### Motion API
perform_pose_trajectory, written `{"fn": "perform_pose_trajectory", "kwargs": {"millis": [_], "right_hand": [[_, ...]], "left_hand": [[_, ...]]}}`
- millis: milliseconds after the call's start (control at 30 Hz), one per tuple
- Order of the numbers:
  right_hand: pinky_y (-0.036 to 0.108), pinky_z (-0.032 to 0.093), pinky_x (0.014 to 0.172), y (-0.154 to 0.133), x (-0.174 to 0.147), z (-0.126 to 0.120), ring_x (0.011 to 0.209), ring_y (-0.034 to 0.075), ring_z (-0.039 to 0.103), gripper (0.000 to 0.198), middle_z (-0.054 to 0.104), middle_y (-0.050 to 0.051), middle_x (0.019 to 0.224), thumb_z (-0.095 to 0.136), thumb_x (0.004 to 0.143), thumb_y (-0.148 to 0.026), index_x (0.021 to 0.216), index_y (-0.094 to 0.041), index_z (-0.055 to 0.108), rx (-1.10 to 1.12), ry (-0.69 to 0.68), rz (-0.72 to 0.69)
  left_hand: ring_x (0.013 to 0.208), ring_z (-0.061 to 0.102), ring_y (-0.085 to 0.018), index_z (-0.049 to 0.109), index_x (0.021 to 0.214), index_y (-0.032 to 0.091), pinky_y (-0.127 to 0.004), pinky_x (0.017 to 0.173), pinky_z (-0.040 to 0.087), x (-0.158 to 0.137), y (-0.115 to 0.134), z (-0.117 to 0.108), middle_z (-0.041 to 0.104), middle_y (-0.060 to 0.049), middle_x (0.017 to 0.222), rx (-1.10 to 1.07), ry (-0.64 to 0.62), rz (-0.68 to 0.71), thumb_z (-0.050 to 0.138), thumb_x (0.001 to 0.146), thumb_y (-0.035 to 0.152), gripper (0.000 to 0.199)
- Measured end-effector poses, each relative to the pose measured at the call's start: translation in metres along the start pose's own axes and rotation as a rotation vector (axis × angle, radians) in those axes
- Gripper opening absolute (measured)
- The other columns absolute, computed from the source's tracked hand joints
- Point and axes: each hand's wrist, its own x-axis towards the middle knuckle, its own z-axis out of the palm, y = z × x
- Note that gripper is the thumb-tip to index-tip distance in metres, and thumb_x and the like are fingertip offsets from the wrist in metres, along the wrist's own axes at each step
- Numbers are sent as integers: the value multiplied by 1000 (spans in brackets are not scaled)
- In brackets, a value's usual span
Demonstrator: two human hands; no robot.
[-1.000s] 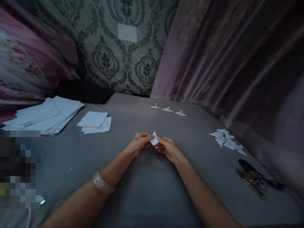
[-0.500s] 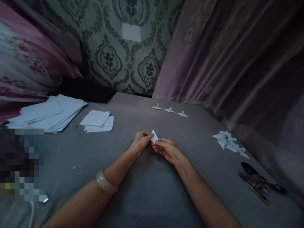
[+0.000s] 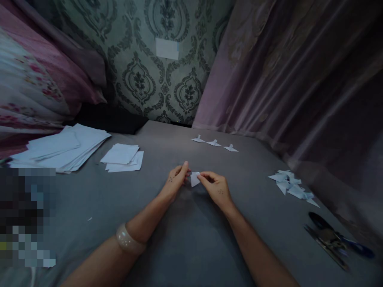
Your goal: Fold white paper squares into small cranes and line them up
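A small folded piece of white paper [image 3: 194, 179] is held up over the grey cloth, its lower end narrowing to a point. My right hand [image 3: 217, 187] pinches its upper right corner between thumb and fingertips. On the other side, my left hand [image 3: 176, 179] is just beside the paper's left edge, thumb raised and parted from the fingers. Whether those fingertips touch the paper I cannot tell. Beyond my hands, three folded paper birds [image 3: 213, 142] stand in a row.
At the left lie a stack of large white sheets [image 3: 86, 144] and a smaller stack of cut squares [image 3: 121, 153]. To the right are a heap of folded paper pieces [image 3: 291, 184] and dark-handled scissors [image 3: 324, 227] beside another slim tool. A patterned wall and curtains border the grey surface.
My left thumb has lifted off the paper. The paper has turned from point up to point down, and my right hand has rotated so its back shows. The view has tilted slightly up.
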Motion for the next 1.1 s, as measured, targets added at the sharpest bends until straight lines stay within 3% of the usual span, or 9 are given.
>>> {"fn": "perform_pose_trajectory", "kwargs": {"millis": [100,233,600,933,1100], "right_hand": [[31,49,69,3,2,-2,72,19,65,20,72,5,76,68,72,-36,79,-18,72,101,21,81],[32,50,70,2,1,-4,72,19,66,22,72,5,76,70,68,-37,79,-17,72,210,69,163],[27,48,64,-5,-9,-3,65,14,63,30,68,0,73,75,63,-31,87,-20,59,370,140,175],[28,47,69,-4,-11,-10,69,14,62,28,70,2,77,74,64,-40,82,-19,72,499,-15,380],[27,47,66,-2,-12,-5,65,14,61,20,69,3,70,72,67,-37,73,-18,70,404,67,305]], "left_hand": [[72,57,-14,66,78,15,-23,65,42,-2,4,2,65,-4,77,-6,-95,103,70,68,47,34],[67,56,-13,65,79,14,-24,64,42,-2,0,6,64,-2,73,-21,-158,65,80,57,34,33],[61,58,-9,64,71,13,-20,61,42,-2,-6,7,66,-2,67,-239,-190,-104,79,62,30,24],[62,60,-11,58,70,14,-22,63,46,-5,-3,8,66,-1,66,-233,-213,-75,76,65,30,24],[58,57,-9,56,76,16,-21,61,44,-5,-4,12,63,2,62,-154,-160,-44,76,66,31,27]]}}
